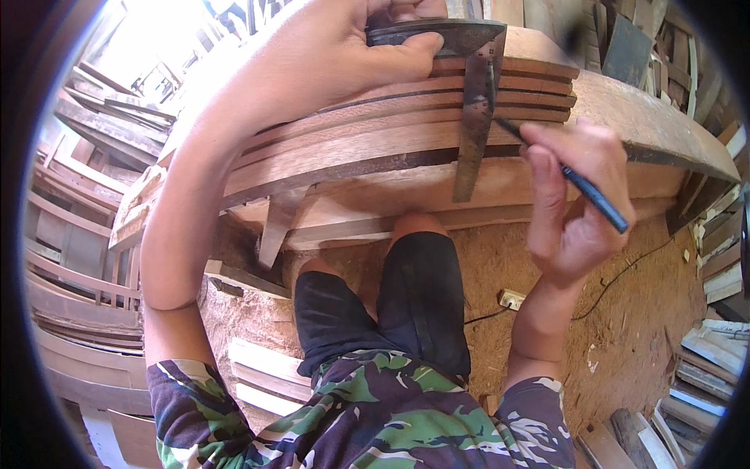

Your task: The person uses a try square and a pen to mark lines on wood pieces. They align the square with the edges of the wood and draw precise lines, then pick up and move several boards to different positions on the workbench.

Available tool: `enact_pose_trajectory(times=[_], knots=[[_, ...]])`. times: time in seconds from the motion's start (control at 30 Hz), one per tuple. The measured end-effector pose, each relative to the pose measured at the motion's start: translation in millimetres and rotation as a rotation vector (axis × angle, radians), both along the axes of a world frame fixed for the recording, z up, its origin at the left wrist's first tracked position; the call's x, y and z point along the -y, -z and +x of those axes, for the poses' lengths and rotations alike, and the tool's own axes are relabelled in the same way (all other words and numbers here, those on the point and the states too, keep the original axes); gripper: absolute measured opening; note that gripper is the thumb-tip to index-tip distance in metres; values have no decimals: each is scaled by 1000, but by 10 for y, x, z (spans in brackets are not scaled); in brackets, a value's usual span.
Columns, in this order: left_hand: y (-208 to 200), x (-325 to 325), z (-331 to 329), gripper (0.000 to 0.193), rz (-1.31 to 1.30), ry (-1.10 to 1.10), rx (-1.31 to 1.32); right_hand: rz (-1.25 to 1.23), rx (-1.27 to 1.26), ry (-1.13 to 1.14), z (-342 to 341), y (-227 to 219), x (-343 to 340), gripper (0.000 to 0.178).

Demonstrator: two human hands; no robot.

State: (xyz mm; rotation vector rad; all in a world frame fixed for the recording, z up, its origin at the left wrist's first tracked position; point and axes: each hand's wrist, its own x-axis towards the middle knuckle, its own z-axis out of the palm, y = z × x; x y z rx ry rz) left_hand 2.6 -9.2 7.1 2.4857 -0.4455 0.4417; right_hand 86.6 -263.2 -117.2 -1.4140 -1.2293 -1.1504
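Observation:
My left hand grips the dark stock of a try square, with the thumb pressed along its near side. The square's metal blade runs toward me across the edges of several wooden strips stacked side by side, close to their right ends. In my right hand is a dark blue pencil-like marker, pinched between thumb and fingers. Its dark tip points at the right edge of the blade, over the strips. Part of my left fingers is hidden behind the square's stock.
A wooden workbench lies under the strips. On the sawdust-covered floor sits a power socket with a black cable. Stacked boards line the left side, and more wood pieces lie at the right.

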Motion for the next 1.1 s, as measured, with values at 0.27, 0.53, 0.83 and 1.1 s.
enact_pose_trajectory(times=[0.27, 0.53, 0.83, 1.1], knots=[[-15, -13, -32, 17, -19, 0, -39, 96, 62, -104, 30, -211, -114, 14], [-28, 85, -90, 21, 18, 49, 19, 156, 85, -9, 78, 53, -185, 21], [-64, 104, -127, 18, 90, -11, 49, 47, -75, 83, -193, 626, -35, 25], [40, 25, -33, 20, 199, -76, 175, 23, -84, 121, -264, 607, -25, 24]])
